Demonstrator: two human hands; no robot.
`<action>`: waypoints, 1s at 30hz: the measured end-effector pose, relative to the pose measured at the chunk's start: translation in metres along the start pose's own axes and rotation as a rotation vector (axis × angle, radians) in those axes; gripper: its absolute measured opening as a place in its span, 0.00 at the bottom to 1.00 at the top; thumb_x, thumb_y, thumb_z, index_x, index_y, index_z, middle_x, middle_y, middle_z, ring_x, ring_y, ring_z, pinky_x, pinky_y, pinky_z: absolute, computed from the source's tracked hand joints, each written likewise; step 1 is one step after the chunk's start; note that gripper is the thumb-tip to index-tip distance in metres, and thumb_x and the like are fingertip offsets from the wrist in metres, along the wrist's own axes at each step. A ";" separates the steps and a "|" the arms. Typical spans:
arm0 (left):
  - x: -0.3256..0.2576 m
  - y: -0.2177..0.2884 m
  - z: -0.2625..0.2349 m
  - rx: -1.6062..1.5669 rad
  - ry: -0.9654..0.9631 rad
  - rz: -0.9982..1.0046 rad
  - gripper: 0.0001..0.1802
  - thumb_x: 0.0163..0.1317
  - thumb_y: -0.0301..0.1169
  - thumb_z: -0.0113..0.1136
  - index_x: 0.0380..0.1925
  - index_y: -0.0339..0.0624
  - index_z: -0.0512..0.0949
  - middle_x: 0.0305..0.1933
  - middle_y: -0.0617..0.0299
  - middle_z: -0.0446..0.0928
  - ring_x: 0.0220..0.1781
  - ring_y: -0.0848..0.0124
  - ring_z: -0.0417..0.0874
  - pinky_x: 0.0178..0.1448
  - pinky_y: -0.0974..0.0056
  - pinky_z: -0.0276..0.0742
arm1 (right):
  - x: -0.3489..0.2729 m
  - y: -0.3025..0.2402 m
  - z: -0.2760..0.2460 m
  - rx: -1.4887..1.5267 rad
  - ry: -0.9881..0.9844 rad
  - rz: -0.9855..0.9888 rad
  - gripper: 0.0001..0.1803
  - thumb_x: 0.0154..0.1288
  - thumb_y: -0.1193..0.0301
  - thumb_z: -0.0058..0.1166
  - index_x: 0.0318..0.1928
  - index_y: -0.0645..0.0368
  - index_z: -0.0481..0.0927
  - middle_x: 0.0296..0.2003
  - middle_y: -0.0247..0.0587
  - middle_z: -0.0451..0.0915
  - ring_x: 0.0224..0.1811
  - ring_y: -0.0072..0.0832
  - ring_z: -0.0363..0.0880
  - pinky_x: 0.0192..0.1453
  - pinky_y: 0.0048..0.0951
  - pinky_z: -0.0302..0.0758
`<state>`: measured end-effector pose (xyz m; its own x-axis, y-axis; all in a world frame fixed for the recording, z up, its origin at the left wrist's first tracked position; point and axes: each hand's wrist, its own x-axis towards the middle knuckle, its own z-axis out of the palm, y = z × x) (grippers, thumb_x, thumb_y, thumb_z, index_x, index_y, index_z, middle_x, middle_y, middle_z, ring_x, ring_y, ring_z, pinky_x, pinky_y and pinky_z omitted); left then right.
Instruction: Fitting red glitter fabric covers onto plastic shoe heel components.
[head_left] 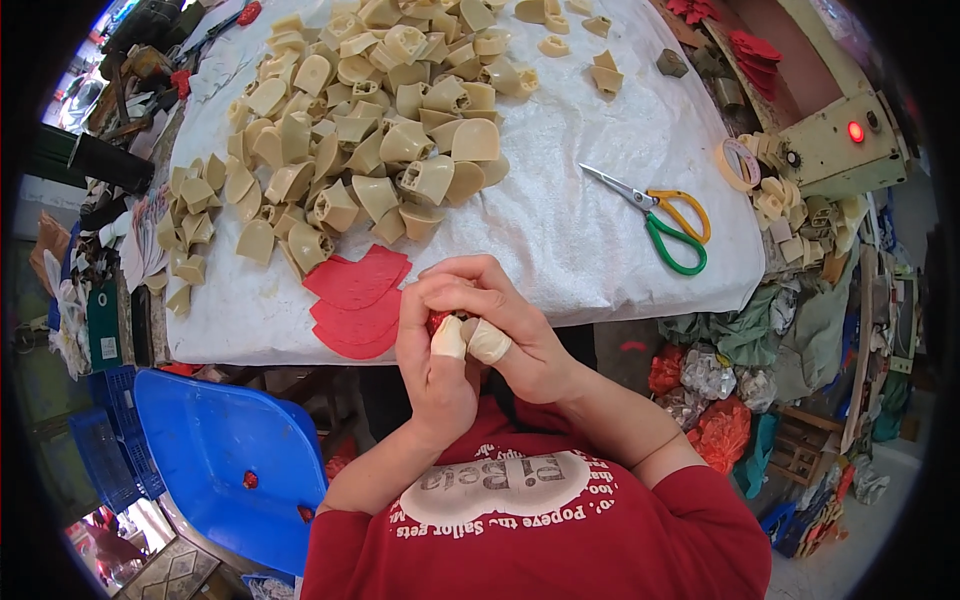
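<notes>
Both my hands meet in front of my chest at the table's near edge, fingers wrapped round a small red piece (436,322). Only a sliver of it shows, so its full shape is hidden. My left hand (428,372) grips it from the left, and my right hand (515,335) closes over it from the right. Cream covers sit on both thumbs, whose tips press close together. Just left of the hands lie flat red cut pieces (356,300), overlapping in a small stack. Beyond them is a heap of beige moulded pieces shaped like shoe heels (375,150).
Scissors (655,213) with green and yellow handles lie on the white table cover (560,250). A tape roll (737,164) is by a machine box (840,145) with a red light. A blue tub (215,400) holding small red pieces stands lower left; bags (715,400) lie lower right.
</notes>
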<state>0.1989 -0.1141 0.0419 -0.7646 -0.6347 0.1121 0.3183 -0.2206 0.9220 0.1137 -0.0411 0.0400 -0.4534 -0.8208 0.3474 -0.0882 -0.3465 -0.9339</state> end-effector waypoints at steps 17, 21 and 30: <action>0.001 0.002 -0.011 0.261 -0.319 -0.051 0.47 0.61 0.51 0.56 0.68 0.34 0.45 0.64 0.52 0.55 0.53 0.69 0.71 0.54 0.67 0.70 | 0.013 0.000 -0.027 0.203 -0.123 0.311 0.10 0.65 0.64 0.51 0.33 0.57 0.73 0.34 0.32 0.73 0.36 0.18 0.71 0.39 0.23 0.69; 0.002 -0.002 -0.014 0.280 -0.252 -0.004 0.44 0.60 0.50 0.58 0.65 0.33 0.50 0.61 0.51 0.59 0.57 0.67 0.69 0.58 0.67 0.67 | 0.009 0.001 -0.009 -0.025 0.037 0.081 0.15 0.69 0.59 0.45 0.33 0.58 0.72 0.36 0.35 0.71 0.33 0.23 0.68 0.35 0.27 0.69; 0.002 0.010 -0.002 -0.340 -0.138 -0.327 0.43 0.58 0.49 0.61 0.64 0.41 0.52 0.56 0.57 0.63 0.56 0.67 0.70 0.55 0.64 0.74 | -0.004 0.000 -0.004 0.115 0.110 0.179 0.14 0.66 0.68 0.45 0.49 0.61 0.73 0.46 0.32 0.70 0.41 0.17 0.71 0.43 0.21 0.70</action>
<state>0.2018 -0.1191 0.0505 -0.9147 -0.3930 -0.0940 0.1964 -0.6358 0.7464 0.1122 -0.0362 0.0383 -0.5475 -0.8213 0.1601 0.1014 -0.2550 -0.9616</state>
